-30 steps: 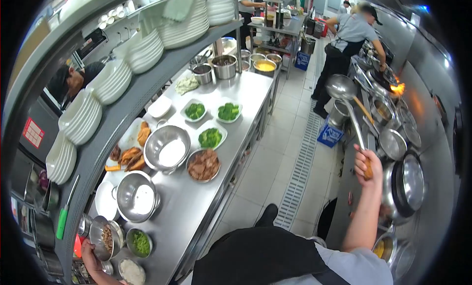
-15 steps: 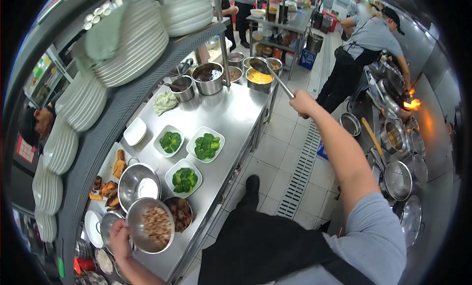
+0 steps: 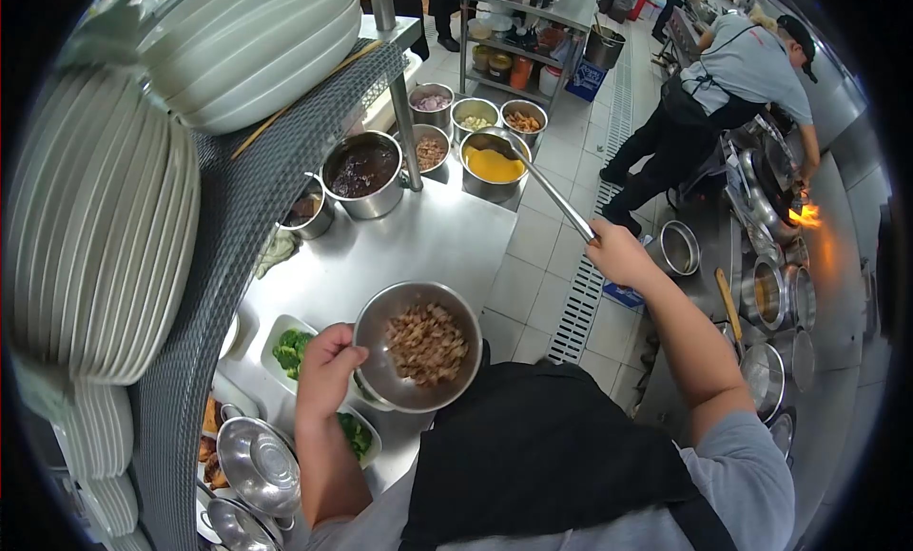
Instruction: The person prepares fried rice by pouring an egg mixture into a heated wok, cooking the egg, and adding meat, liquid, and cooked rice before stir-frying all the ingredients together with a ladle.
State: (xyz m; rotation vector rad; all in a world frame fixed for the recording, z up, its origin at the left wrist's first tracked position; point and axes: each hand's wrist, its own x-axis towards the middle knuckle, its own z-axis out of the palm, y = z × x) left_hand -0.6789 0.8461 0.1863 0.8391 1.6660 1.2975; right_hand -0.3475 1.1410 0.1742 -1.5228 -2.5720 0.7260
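The left grip (image 3: 326,366) pinches the left rim of the steel bowl (image 3: 418,294), which is just to its right and carries chopped meat (image 3: 425,347). The bowl should be stiff and rather light, but its smooth rim can be slippery, and loose pieces may slide; a rim hold with fingers beneath seems safest. The right grip (image 3: 616,251) is wrapped around the ladle (image 3: 559,193), whose head is farther left, at the pot (image 3: 490,192). Beyond the left grip, a shelf post (image 3: 404,123) obstructs; broccoli (image 3: 359,435) lies just below it.
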